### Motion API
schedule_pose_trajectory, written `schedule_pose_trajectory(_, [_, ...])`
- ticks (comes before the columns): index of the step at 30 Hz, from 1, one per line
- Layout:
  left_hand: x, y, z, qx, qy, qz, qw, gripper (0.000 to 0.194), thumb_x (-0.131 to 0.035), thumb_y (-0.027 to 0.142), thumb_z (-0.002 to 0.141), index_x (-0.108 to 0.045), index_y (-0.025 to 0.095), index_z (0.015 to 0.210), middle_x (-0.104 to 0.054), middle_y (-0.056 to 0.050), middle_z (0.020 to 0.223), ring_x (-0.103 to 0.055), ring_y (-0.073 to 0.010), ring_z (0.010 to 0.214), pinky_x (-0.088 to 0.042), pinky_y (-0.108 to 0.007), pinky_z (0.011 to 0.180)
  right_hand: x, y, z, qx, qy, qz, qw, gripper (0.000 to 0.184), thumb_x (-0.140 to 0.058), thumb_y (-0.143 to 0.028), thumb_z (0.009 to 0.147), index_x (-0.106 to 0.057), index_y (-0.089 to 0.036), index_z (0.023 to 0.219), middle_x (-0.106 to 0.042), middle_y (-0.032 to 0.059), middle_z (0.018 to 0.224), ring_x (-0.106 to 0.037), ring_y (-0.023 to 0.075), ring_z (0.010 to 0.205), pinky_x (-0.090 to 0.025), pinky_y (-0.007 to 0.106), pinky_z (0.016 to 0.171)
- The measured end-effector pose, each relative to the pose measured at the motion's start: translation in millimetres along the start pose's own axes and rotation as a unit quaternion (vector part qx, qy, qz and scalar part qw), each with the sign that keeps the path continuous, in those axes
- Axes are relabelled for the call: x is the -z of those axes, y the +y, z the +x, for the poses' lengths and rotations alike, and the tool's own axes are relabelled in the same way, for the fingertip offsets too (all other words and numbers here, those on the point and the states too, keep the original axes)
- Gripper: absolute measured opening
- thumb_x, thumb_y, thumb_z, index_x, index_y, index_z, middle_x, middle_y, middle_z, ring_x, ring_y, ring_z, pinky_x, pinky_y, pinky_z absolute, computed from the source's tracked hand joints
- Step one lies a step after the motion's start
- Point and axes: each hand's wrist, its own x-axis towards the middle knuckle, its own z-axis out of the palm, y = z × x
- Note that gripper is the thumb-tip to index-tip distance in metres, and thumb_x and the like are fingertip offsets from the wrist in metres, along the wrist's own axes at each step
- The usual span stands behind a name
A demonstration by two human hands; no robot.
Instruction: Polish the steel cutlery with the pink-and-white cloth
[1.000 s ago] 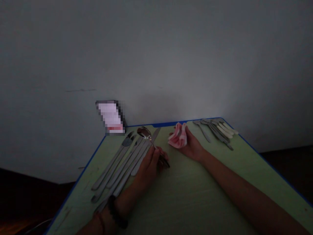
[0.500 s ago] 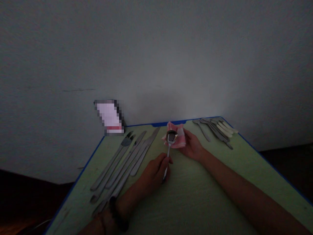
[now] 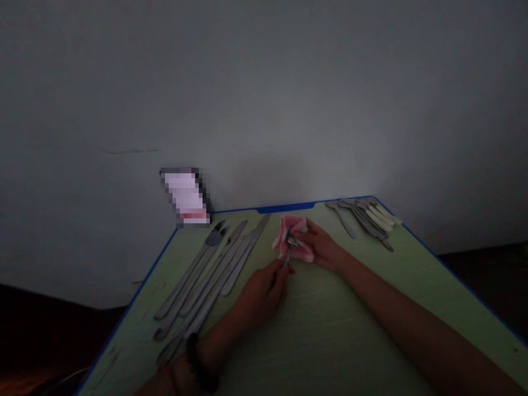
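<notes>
A shiny metal spoon is pinched by its handle in my left hand, near the middle of the table. My right hand is closed on a pink and white cloth, whose folds lie around the spoon's bowl. Part of the bowl is covered by the cloth and fingers. Left of my left hand lie several long metal knives side by side, handles towards me. Beyond my right hand is a cluster of spoons and other cutlery, some pieces with white handles.
A phone with a blurred lit screen leans on the grey wall at the back left. The light green table has a blue edge and stands against that wall.
My right hand has brought the cloth over the spoon's bowl, and its fingers now press there. The bowl showed openly before. My left hand still grips the handle.
</notes>
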Motion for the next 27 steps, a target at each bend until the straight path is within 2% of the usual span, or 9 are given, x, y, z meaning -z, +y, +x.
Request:
schedule_pose_trajectory(7, [1.9,2,-1,-0.008,0.002,-0.036,0.999,0.035,-0.036,0.037,0.091,-0.059,0.016,0.106,-0.051,0.004,0.051,-0.05,-0.0129,0.048,-0.037,-0.023,0.051,-3,8,1,0.026,0.04,-0.042,0.998,0.033,-0.075,-0.028,0.064,-0.058,-0.018,0.092,-0.065,-0.0003,0.08,-0.061,0.0111,0.069,-0.051,0.025,0.065])
schedule_pose_trajectory(11, [4.0,3,-2,-0.006,-0.014,-0.042,0.999,0.037,-0.037,0.038,0.091,-0.056,0.015,0.113,-0.05,0.006,0.048,-0.049,-0.0123,0.046,-0.038,-0.023,0.052,-4,9,5,0.061,0.107,-0.011,0.992,0.032,-0.072,-0.028,0.066,-0.058,-0.019,0.094,-0.066,-0.0006,0.081,-0.061,0.0131,0.071,-0.051,0.029,0.068])
schedule_pose_trajectory(13, [3.8,3,-1,-0.003,-0.004,-0.037,0.999,0.038,-0.036,0.039,0.091,-0.055,0.015,0.115,-0.051,0.006,0.048,-0.05,-0.0126,0.046,-0.038,-0.024,0.052,-4,6,7,0.063,0.124,0.027,0.99,0.029,-0.069,-0.027,0.068,-0.058,-0.019,0.094,-0.066,-0.0006,0.081,-0.061,0.0135,0.071,-0.051,0.03,0.07])
schedule_pose_trajectory(16, [2.0,2,0,0.005,0.026,-0.033,0.999,0.041,-0.033,0.039,0.093,-0.054,0.015,0.117,-0.051,0.006,0.047,-0.052,-0.0135,0.046,-0.039,-0.025,0.053,-3,-1,7,0.023,0.102,0.108,0.989,0.021,-0.058,-0.034,0.076,-0.061,-0.018,0.089,-0.068,0.0019,0.081,-0.062,0.0157,0.072,-0.051,0.031,0.073])
schedule_pose_trajectory(18, [0.9,2,1,0.014,0.038,-0.032,0.999,0.042,-0.032,0.04,0.093,-0.054,0.014,0.118,-0.051,0.006,0.045,-0.052,-0.0139,0.045,-0.04,-0.025,0.054,-1,-3,8,-0.005,0.091,0.154,0.984,0.027,-0.048,-0.039,0.08,-0.062,-0.017,0.087,-0.068,0.0037,0.081,-0.063,0.0173,0.073,-0.051,0.032,0.075])
schedule_pose_trajectory(20, [0.2,3,1,0.018,0.041,-0.029,0.999,0.043,-0.032,0.041,0.093,-0.054,0.013,0.118,-0.05,0.006,0.044,-0.052,-0.0142,0.045,-0.04,-0.025,0.054,3,-3,9,-0.016,0.093,0.17,0.981,0.026,-0.046,-0.036,0.082,-0.063,-0.017,0.087,-0.069,0.0035,0.082,-0.064,0.0169,0.074,-0.05,0.032,0.079])
schedule_pose_trajectory(24, [0.7,5,1,0.018,0.039,-0.032,0.999,0.042,-0.032,0.04,0.092,-0.054,0.013,0.117,-0.049,0.007,0.044,-0.051,-0.0142,0.044,-0.04,-0.025,0.053,6,3,11,0.004,0.067,0.12,0.99,0.016,-0.056,-0.025,0.079,-0.063,-0.018,0.093,-0.069,0.0018,0.092,-0.063,0.0138,0.081,-0.048,0.029,0.085])
schedule_pose_trajectory(27, [0.9,5,0,0.012,0.036,-0.033,0.999,0.041,-0.032,0.039,0.092,-0.054,0.013,0.116,-0.049,0.007,0.043,-0.051,-0.0141,0.043,-0.04,-0.025,0.053,4,5,9,0.025,0.031,0.072,0.997,0.024,-0.066,-0.023,0.074,-0.062,-0.019,0.098,-0.068,0.0019,0.097,-0.063,0.0131,0.084,-0.047,0.028,0.085])
